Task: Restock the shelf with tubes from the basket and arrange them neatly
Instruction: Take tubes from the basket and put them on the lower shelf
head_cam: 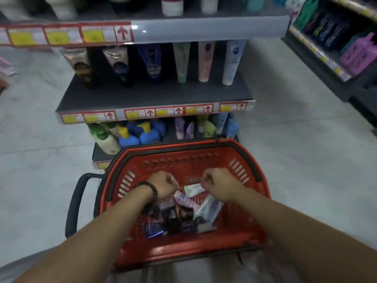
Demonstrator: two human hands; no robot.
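Note:
A red basket sits in front of me, holding several tubes in a loose heap. My left hand, with a dark bead bracelet on the wrist, reaches into it. Its fingers curl down around the top end of a lilac tube. Across from it, my right hand curls its fingertips on the end of a white and green tube. A white-lilac tube lies under the right wrist. Behind the basket is the dark middle shelf, where a row of tubes stands upright on their caps at the back.
Lotion pump bottles and small tubes fill the lower shelf just behind the basket rim. Price labels line the shelf edges. A black handle sticks out left of the basket. Another stocked rack stands at the right across the grey floor.

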